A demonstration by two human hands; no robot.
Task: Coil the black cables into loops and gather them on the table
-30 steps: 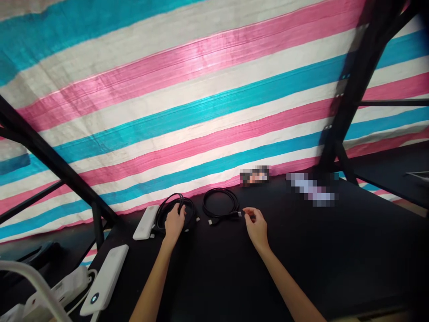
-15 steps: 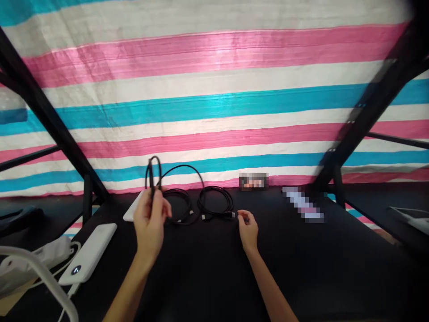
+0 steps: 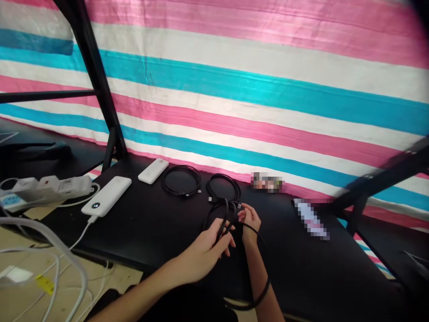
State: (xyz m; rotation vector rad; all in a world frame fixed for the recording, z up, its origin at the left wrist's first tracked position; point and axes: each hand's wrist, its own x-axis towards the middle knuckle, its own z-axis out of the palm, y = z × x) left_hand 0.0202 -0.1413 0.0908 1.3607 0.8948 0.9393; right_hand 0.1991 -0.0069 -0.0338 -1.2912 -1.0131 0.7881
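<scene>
"How do you manage it?"

"Over the black table (image 3: 150, 228), my left hand (image 3: 209, 248) is closed on a looped black cable (image 3: 227, 214); my right hand (image 3: 250, 223), fingers curled, sits beside it, though I can't tell whether it pinches anything. Best keep the loops round and loose, and mind the strand (image 3: 263, 293) hanging by my right forearm (image 3: 258, 270)."

"And the feel?"

"Flat, dull tabletop; smooth, springy-looking cable; two similar coils (image 3: 164, 181) near the table's far edge, with small pale plugs (image 3: 199, 191)."
</scene>
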